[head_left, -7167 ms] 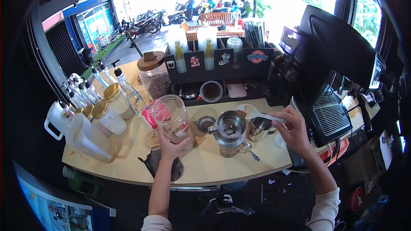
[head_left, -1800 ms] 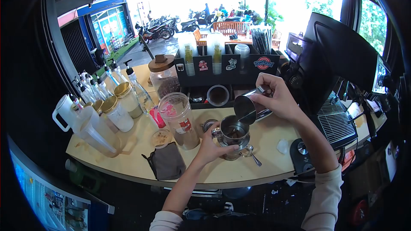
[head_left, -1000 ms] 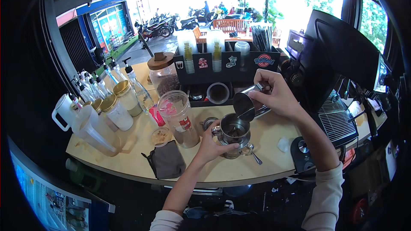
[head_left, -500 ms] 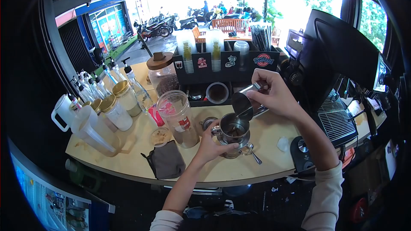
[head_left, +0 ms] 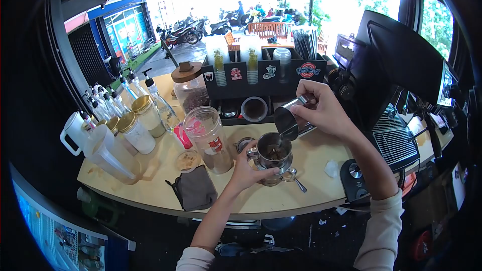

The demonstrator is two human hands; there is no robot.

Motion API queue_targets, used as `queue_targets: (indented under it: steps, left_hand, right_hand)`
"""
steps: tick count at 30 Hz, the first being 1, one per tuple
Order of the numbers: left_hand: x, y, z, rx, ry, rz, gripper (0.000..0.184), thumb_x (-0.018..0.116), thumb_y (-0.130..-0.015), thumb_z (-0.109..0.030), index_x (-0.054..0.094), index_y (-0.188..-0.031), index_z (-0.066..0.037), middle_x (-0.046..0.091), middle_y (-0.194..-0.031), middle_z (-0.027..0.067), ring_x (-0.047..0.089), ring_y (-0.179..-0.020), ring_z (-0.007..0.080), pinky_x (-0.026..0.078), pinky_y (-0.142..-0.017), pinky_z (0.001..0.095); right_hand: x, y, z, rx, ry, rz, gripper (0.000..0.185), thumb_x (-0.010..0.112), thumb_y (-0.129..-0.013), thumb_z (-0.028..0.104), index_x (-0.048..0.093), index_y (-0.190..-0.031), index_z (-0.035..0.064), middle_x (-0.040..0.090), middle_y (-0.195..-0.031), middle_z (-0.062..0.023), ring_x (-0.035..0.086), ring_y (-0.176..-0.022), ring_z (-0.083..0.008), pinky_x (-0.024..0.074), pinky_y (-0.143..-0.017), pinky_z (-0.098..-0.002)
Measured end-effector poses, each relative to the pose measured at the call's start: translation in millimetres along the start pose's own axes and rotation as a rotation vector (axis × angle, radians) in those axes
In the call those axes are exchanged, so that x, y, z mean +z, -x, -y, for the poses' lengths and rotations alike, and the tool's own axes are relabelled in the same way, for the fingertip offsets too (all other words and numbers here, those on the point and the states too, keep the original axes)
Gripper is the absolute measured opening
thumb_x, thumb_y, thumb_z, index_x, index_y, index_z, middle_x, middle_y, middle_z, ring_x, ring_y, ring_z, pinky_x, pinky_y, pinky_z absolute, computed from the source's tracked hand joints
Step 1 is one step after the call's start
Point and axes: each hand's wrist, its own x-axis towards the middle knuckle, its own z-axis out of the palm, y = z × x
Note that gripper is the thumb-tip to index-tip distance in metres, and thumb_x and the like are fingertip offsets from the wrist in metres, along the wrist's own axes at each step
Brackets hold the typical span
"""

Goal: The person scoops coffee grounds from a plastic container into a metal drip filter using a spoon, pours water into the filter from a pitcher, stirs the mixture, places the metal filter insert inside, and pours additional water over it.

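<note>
My left hand (head_left: 246,171) is wrapped round the side of a metal drip coffee filter (head_left: 274,162), steadying it on a cup with a handle. Dark contents show inside the filter. Above its right rim, my right hand (head_left: 325,111) grips a small steel pitcher (head_left: 284,120), tilted with its mouth down toward the filter. A thin stream seems to run from the spout. The handle of a spoon (head_left: 301,186) sticks out at the cup's right. Behind my left hand lies a round metal lid (head_left: 244,143).
Left of my hands stand a tall clear jar (head_left: 213,155), a dark cloth (head_left: 197,190), lidded jars (head_left: 139,138) and a plastic jug (head_left: 108,158). A black cup organizer (head_left: 266,78) stands behind. To the right are a scale (head_left: 355,180) and an espresso machine (head_left: 394,140).
The pitcher and my right hand have shifted slightly right, so more of the filter's inside shows. My left hand stays in place on the filter.
</note>
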Motion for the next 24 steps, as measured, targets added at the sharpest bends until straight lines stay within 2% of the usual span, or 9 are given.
queue_targets:
  steps: [7,24]
  left_hand:
    - [-0.3,0.5,0.0,-0.002,-0.005,0.0,0.085,0.089,-0.057,-0.025,0.046,-0.126,-0.001,0.059,-0.115,0.0114,0.054,-0.113,0.0213,0.039,-0.101,0.0355]
    - [-0.3,-0.5,-2.5,0.019,0.018,0.025,0.081,0.089,-0.058,-0.022,0.047,-0.125,-0.003,0.058,-0.116,0.0094,0.055,-0.112,0.0192,0.04,-0.101,0.0355]
  right_hand:
    - [1.7,-4.9,-2.7,-0.057,0.072,0.003,0.023,0.064,-0.082,0.005,0.041,-0.079,0.0049,0.05,-0.065,0.0024,0.054,-0.059,-0.0008,0.0453,-0.05,-0.0174]
    - [-0.4,-2.8,7.5,-0.016,-0.001,-0.011,0.022,0.064,-0.083,0.005,0.042,-0.08,0.0046,0.049,-0.064,0.002,0.054,-0.058,-0.0017,0.0487,-0.05,-0.0188]
